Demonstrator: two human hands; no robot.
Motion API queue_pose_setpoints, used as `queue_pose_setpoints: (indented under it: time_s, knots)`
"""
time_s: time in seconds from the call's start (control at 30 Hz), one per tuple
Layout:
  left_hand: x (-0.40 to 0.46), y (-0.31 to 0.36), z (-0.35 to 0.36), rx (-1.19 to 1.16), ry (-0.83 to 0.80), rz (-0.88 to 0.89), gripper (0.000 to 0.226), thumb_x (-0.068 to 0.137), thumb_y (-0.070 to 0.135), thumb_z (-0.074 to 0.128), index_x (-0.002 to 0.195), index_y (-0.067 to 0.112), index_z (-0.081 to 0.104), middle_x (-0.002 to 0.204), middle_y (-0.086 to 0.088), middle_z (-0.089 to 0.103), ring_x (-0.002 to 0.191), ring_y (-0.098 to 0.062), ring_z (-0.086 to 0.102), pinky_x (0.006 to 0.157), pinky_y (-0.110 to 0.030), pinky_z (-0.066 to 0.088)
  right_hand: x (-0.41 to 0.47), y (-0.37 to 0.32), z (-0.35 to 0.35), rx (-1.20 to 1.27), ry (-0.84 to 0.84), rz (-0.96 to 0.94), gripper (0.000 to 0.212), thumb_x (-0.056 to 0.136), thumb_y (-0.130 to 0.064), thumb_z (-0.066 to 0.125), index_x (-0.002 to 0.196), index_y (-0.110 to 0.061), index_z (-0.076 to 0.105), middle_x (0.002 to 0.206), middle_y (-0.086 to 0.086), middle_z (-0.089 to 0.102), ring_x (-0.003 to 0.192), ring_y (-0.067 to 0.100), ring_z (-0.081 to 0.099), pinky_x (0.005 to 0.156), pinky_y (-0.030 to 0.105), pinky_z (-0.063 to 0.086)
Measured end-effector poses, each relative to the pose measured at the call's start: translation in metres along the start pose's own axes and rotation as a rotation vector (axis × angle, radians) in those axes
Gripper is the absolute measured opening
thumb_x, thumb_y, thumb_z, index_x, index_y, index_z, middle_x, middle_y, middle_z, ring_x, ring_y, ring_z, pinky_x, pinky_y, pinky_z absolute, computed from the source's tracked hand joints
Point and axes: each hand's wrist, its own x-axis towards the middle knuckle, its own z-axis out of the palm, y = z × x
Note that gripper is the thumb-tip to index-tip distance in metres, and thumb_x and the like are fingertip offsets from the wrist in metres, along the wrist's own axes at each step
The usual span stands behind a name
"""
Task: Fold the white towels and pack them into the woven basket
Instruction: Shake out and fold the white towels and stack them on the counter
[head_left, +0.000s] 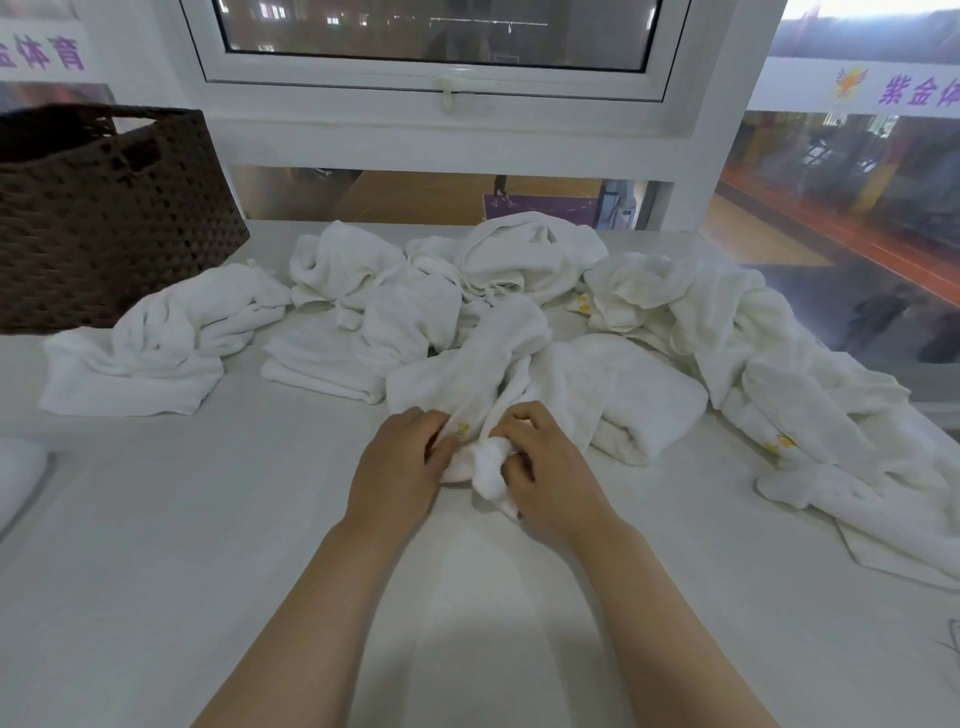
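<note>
Left hand (400, 462) and right hand (540, 467) close together, both pinching near end of one crumpled towel (493, 358) on tabletop (156, 545) — fold barely begun. Rest of white pile (519, 270) unfolded beyond; woven basket (104, 208) far left — nothing visibly packed.

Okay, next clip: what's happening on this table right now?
A person is sorting white towels. Both hands, the left hand and the right hand, grip the near end of one crumpled towel drawn out from the unfolded pile on the white table. A folded towel lies just to the right. The woven basket stands at the far left; what it holds cannot be seen.
</note>
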Motion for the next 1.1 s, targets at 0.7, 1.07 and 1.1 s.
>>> queue_pose_setpoints:
  time_s: [0.7,1.07,1.1]
  knots:
    - [-0.106,-0.104,-0.135,0.142,0.280,-0.096,0.043,0.063,-0.012,0.062,0.100,0.007,0.071,0.106,-0.012,0.065,0.103,-0.030,0.057,0.093,-0.030,0.041,-0.074,0.031,-0.053,0.047,0.604,0.470,0.033,0.098,-0.020,0.051,0.131,-0.012,0.046,0.112,0.004,0.058,0.100,0.022,0.054,0.080,0.028,0.035]
    - [-0.146,-0.058,-0.130,-0.014,0.163,-0.150,0.054,0.080,-0.016,0.049,0.112,0.029,0.052,0.114,0.012,0.047,0.102,-0.005,0.048,0.084,-0.025,0.039,-0.118,0.022,-0.063,-0.065,0.364,0.514,0.047,0.079,-0.002,0.046,0.120,-0.021,0.058,0.111,0.010,0.057,0.098,0.023,0.054,0.082,0.034,0.043]
    - [-0.147,-0.057,-0.131,-0.022,0.162,-0.163,0.060,0.077,-0.019,0.048,0.113,0.029,0.051,0.115,0.013,0.045,0.102,-0.005,0.048,0.082,-0.024,0.040,-0.121,0.022,-0.064,-0.089,0.334,0.512,0.050,0.078,0.005,0.045,0.120,-0.018,0.058,0.111,0.009,0.058,0.099,0.022,0.054,0.080,0.031,0.041]
